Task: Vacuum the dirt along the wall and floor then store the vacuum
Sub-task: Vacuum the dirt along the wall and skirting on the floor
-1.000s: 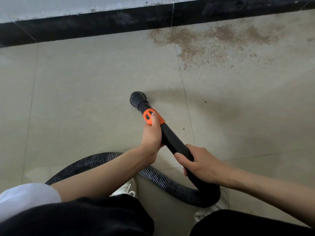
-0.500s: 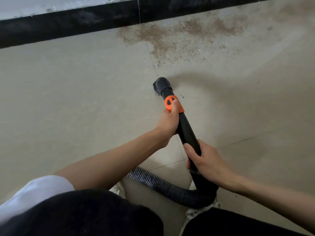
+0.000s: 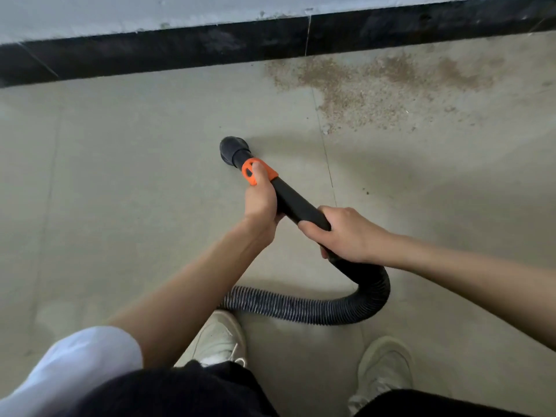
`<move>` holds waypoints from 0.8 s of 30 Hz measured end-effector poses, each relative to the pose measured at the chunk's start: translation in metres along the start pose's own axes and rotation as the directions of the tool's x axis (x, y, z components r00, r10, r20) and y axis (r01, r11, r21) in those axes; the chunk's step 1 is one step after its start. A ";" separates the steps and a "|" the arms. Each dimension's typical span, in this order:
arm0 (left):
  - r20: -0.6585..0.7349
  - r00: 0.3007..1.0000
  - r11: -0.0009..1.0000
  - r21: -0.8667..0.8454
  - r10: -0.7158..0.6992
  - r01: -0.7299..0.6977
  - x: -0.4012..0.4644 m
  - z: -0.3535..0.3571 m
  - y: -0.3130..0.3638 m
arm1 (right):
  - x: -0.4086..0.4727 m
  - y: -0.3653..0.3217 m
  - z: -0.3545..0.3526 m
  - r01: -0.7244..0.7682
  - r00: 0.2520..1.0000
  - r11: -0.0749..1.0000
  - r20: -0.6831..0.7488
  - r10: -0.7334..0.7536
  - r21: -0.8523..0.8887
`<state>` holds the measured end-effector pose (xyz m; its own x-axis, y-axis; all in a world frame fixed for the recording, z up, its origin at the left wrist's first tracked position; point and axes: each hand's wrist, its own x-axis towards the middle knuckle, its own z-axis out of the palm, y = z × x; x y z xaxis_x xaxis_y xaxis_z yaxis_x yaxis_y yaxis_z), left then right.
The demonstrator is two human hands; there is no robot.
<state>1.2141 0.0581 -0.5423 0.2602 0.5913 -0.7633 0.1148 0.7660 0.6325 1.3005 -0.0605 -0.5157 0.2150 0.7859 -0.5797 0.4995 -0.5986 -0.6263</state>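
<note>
Vacuum wand (image 3: 296, 203), a smooth black rigid tube, sits mid-frame and angles up-left to a flared round black nozzle (image 3: 234, 152) that's down at the pale floor (image 3: 135, 176). Orange plastic collar (image 3: 259, 173) wraps it just behind the nozzle. Left hand (image 3: 261, 203) is curled around the tube with the thumb laid on that collar; right hand (image 3: 346, 233) grips lower down, fingers wrapped round where the tube meets the ribbed, corrugated hose (image 3: 307, 308), which loops back toward the lower middle. Gritty brown dirt (image 3: 370, 85) is spread in the upper right, against a glossy black baseboard (image 3: 210, 46) under a chipped grey wall (image 3: 120, 13), well apart from the nozzle. Two off-white sneakers (image 3: 221, 338) at the bottom.
</note>
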 end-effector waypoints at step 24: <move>0.011 1.000 0.996 -0.092 0.007 -0.006 0.117 0.044 0.128 | 0.148 -0.060 -0.068 -0.026 0.981 0.963 -0.193 -0.027 -0.267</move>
<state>1.3017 0.2142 -0.5445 0.2715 0.5940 -0.7573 0.0241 0.7824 0.6223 1.3589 0.1024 -0.5286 0.3598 0.8168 -0.4510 0.6995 -0.5560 -0.4490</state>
